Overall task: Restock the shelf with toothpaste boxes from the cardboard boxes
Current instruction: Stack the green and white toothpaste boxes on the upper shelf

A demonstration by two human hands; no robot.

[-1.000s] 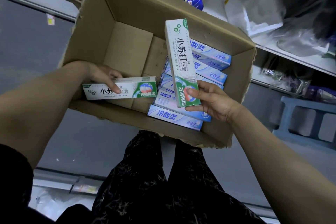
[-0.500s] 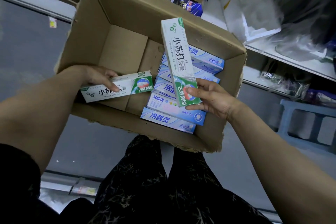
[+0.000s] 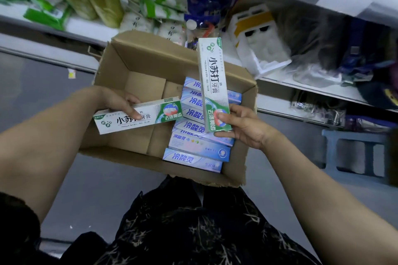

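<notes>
Left hand point(image 3: 120, 103) pinches a green box point(image 3: 137, 117) near its left end with the thumb on the front. The box lies flat, long axis left to right, over the carton point(image 3: 150, 54). Blue boxes point(image 3: 193, 159) sit stacked in the carton's right half, below both grips. Right hand point(image 3: 243, 129) clamps a second green box point(image 3: 213, 84) at its near end, long axis pointing far, toward the shelf point(image 3: 277, 76). Both hands full! The shelf lies beyond the carton, and the right box looks nearer to it.
</notes>
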